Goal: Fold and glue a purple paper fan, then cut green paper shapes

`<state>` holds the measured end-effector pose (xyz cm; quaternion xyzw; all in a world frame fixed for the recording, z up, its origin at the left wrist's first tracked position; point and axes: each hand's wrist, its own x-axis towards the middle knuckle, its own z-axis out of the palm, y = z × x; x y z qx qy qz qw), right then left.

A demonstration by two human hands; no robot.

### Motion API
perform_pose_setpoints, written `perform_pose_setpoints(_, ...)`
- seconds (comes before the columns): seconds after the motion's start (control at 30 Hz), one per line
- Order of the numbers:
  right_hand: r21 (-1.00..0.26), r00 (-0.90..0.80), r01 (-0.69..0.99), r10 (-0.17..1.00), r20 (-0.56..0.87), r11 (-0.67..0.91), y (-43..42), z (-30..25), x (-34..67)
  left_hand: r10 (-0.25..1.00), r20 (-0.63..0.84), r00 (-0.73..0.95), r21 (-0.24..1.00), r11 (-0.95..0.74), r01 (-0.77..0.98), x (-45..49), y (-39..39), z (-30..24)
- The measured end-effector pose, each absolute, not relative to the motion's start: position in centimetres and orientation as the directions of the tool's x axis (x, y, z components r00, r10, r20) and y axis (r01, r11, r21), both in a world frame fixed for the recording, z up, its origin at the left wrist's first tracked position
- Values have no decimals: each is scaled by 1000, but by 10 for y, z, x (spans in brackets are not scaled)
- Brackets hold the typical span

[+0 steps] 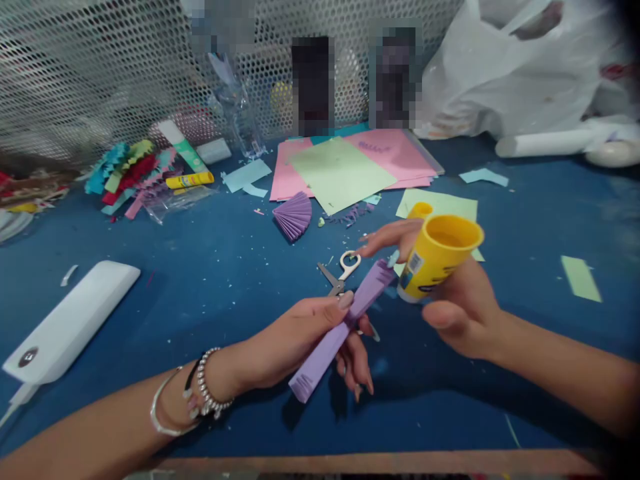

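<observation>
My left hand pinches a purple folded paper strip at its middle, thumb on top. The strip slants up to the right, with pleats showing at both ends. In my right hand is a yellow glue stick, tilted, its wide hollow end up and whitish lower end near the strip's upper tip. Its index finger stretches out to the left. Behind those fingers shows a small yellow cap-like piece; whether it is held I cannot tell. Scissors lie open on the table, partly behind my left hand and the strip.
A purple paper fan lies beyond the scissors, before pink sheets and a green sheet. A second yellow glue stick is near colourful paper pieces. A white power bank-like device lies left; a plastic bag stands back right.
</observation>
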<state>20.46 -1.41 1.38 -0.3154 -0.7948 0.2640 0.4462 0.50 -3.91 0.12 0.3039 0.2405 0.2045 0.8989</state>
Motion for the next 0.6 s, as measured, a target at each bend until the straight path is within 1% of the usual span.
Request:
perform_pose_setpoints(0.07,-724,-378,268,761,527,635,-12,10,205,490,-320,811,644,740,-193,5,-38,1)
perform_pose_setpoints(0.17,-785,-301,281,827,474,552,-8,4,203,481,-347,805,648,744,-165,4,-36,4)
perform_pose_setpoints(0.23,-842,-299,211,852,429,497,-6,3,202,485,-377,789,641,751,-156,3,-34,7)
perform_pose_setpoints(0.3,-867,-305,149,856,416,475,-3,4,202,457,-405,792,606,783,-142,2,-32,10)
perform_pose_setpoints(0.4,-840,-255,168,846,468,516,2,6,205,371,-419,828,558,825,-88,0,-31,14)
perform_pose_setpoints(0.47,-822,-236,172,833,500,543,7,6,208,350,-431,832,563,825,-55,0,-34,15)
perform_pose_setpoints(0.53,-819,-266,184,830,491,543,11,5,209,350,-452,821,547,835,-55,0,-41,16)
perform_pose_setpoints(0.6,-816,-283,216,834,473,536,14,4,210,325,-479,815,498,866,-52,1,-48,18)
